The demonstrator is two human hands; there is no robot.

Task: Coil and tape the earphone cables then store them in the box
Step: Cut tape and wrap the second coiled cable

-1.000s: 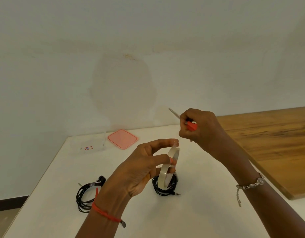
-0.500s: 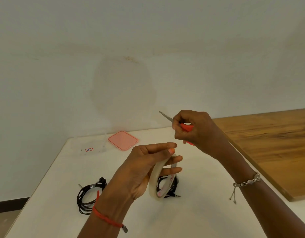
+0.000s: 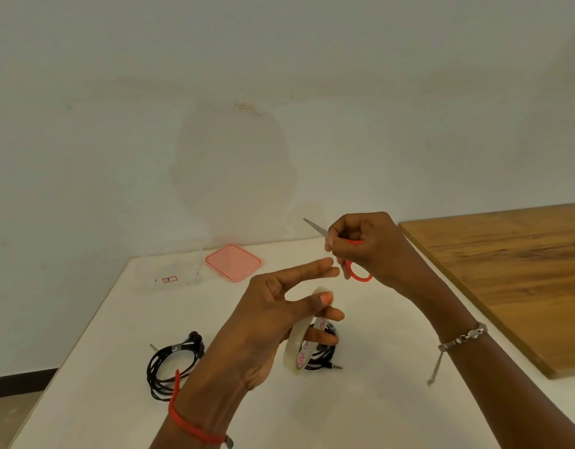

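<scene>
My left hand (image 3: 266,322) holds a roll of clear tape (image 3: 300,343) above the white table (image 3: 360,413), thumb on its rim and lower fingers through its hole, while two fingers stretch toward the right hand. My right hand (image 3: 367,247) grips red-handled scissors (image 3: 357,270), the blade tip pointing up-left. A coiled black earphone cable (image 3: 172,367) lies at the left. A second black coil (image 3: 325,358) lies under the tape roll, its jack plug sticking out to the right. The clear box (image 3: 172,270) stands at the table's far left.
A pink lid (image 3: 233,262) lies beside the clear box at the back. A wooden tabletop (image 3: 512,273) adjoins the white table on the right. A pale wall rises behind. The floor shows at the lower left.
My left hand has tilted the tape roll downward and stretched two fingers toward the right hand. My right hand with the scissors has shifted slightly left, closer to those fingers.
</scene>
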